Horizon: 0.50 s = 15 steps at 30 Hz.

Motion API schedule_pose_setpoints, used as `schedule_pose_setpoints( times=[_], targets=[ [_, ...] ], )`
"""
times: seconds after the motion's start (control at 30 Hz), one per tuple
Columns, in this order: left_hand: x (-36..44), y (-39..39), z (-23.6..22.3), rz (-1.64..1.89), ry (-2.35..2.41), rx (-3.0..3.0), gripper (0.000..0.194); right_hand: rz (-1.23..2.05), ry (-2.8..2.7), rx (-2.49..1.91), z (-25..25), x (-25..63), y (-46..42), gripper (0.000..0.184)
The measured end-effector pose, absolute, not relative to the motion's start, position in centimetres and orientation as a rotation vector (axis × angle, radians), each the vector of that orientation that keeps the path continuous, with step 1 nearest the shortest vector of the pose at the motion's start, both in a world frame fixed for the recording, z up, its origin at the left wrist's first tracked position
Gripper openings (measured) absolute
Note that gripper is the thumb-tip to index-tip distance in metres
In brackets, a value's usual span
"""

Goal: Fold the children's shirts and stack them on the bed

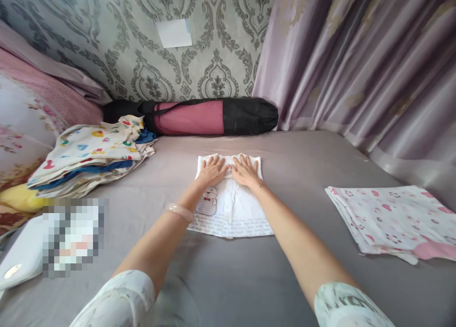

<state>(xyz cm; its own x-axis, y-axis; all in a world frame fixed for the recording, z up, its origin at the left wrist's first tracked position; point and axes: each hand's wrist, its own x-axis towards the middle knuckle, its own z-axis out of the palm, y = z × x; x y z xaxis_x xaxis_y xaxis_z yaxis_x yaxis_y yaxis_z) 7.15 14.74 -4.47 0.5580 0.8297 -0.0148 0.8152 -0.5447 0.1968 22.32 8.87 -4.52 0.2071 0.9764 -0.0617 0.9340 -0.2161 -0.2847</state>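
Observation:
A small white garment point(245, 208) with a printed bear and rows of lettering lies spread on the grey sheet, a button strip down its middle. Its far edge is folded over. My left hand point(213, 170) rests flat on the upper left of the garment, fingers spread. Beside it, my right hand point(245, 170) presses flat on the upper right, fingers also apart. The two thumbs nearly meet at the garment's centre. Neither hand grips anything. Parts of the folded far edge are hidden under the palms.
Folded patterned clothes point(96, 146) are stacked at left. Folded white-and-pink cloth point(392, 213) lies at right. A rolled pink mat in a black bag point(188, 118) lies along the wall. A white object point(28, 251) sits near left, beside a blurred patch. Purple curtains point(320, 56) hang at right.

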Motion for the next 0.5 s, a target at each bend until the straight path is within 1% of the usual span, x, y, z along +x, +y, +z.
schedule_pose_setpoints(
  times=[0.07,0.13,0.33,0.5],
  targets=[
    [6.3,15.3,-4.4,0.173,1.421,2.615,0.062,0.339,-1.819,-2.289,-4.2,23.3,8.8,0.062],
    [5.3,15.7,-4.7,0.204,1.467,2.646,0.062,0.244,-1.829,-2.302,-4.2,24.2,8.5,0.063],
    [4.1,16.2,-6.3,0.137,1.458,2.658,0.064,0.142,-1.893,-2.300,-5.4,25.1,7.8,0.058],
    [4.4,15.8,-5.5,0.090,1.459,2.662,0.063,0.234,-1.880,-2.304,-4.9,25.2,7.9,0.059]
  ],
)
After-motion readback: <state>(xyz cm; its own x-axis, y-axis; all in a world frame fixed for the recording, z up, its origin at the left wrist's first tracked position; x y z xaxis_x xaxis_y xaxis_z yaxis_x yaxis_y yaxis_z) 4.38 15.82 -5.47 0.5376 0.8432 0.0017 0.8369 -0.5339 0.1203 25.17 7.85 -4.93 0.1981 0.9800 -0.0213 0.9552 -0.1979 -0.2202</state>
